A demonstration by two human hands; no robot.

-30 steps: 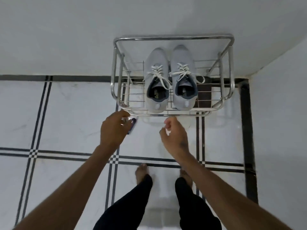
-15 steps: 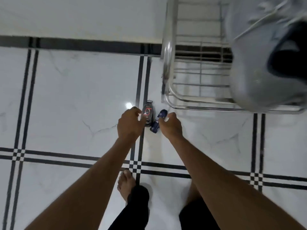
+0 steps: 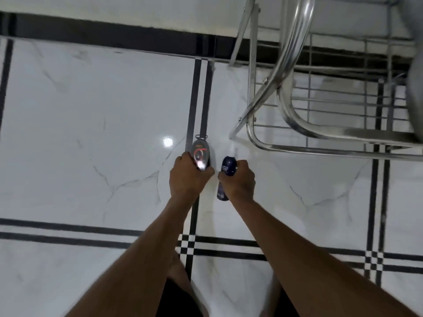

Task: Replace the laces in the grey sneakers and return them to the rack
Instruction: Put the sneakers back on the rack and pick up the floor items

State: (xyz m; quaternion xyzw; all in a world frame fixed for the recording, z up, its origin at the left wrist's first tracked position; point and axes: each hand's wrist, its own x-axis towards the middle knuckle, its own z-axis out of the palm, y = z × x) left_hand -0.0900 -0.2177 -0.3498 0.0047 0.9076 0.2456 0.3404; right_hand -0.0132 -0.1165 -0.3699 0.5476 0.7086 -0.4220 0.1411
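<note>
The steel shoe rack point(image 3: 295, 124) fills the upper right. Only a blurred edge of a grey sneaker point(image 3: 415, 94) shows on it at the far right; its laces are out of view. Low over the white floor, left of the rack's front corner, my left hand point(image 3: 186, 179) is closed around a grey oval container point(image 3: 201, 154) with a red ring on its lid. My right hand point(image 3: 238, 180) grips a dark blue bottle point(image 3: 227, 168) with white print; its lower end sticks out below my wrist.
White marble floor tiles point(image 3: 91, 133) with black double stripes spread left and below. A black skirting band point(image 3: 114, 35) runs along the wall at the top. My bare foot point(image 3: 177, 268) and dark trouser legs stand at the bottom centre. The rack's leg point(image 3: 240, 126) is near my right hand.
My view has dropped and swung left, so the rack and sneakers slid to the upper right. Both hands went down to the floor beside the rack and closed on the oval container and the blue bottle.
</note>
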